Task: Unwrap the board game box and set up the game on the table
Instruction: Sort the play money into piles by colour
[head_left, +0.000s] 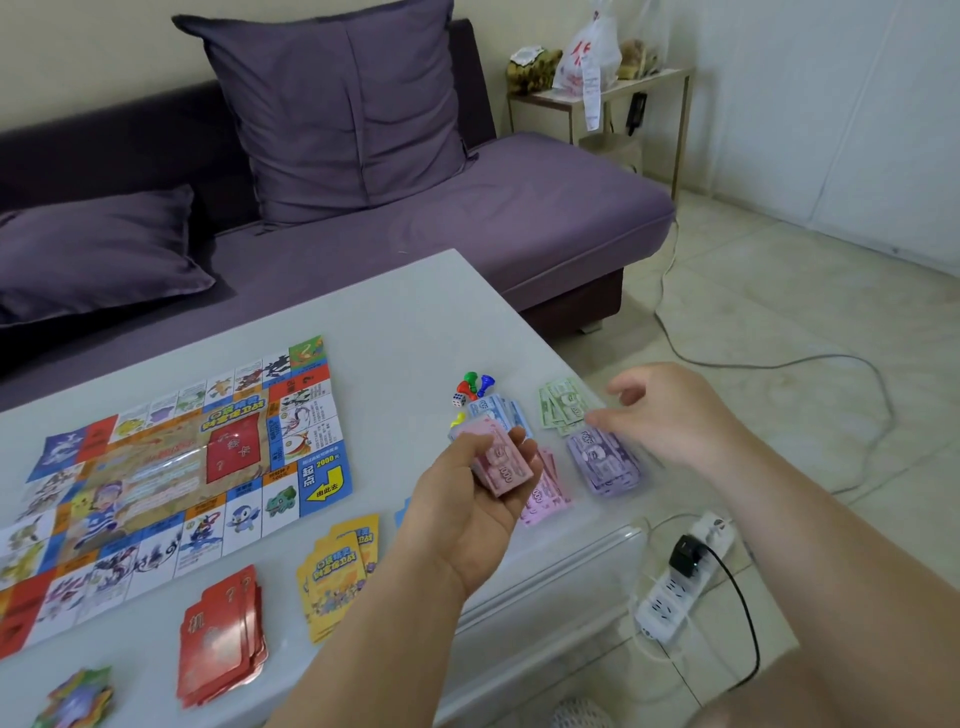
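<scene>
The colourful game board (171, 462) lies unfolded on the white table (405, 322). My left hand (478, 499) grips a stack of pink play money (501, 460) above the table. My right hand (670, 410) hovers with loosely curled fingers over the green notes (558, 402) and the purple notes (605, 460), holding nothing. More pink notes (545, 493) and blue notes (501, 410) lie between the hands. Coloured pawns (472, 385) and a white die (458, 399) sit behind the money. A red card stack (223, 639) and a yellow card stack (340, 571) lie near the front edge.
A purple sofa (467, 218) with cushions stands behind the table. A white power strip (685, 577) with a black plug and cables lies on the floor to the right. Colourful pieces (78, 699) sit at the front left corner. A side table (597, 98) holds bags.
</scene>
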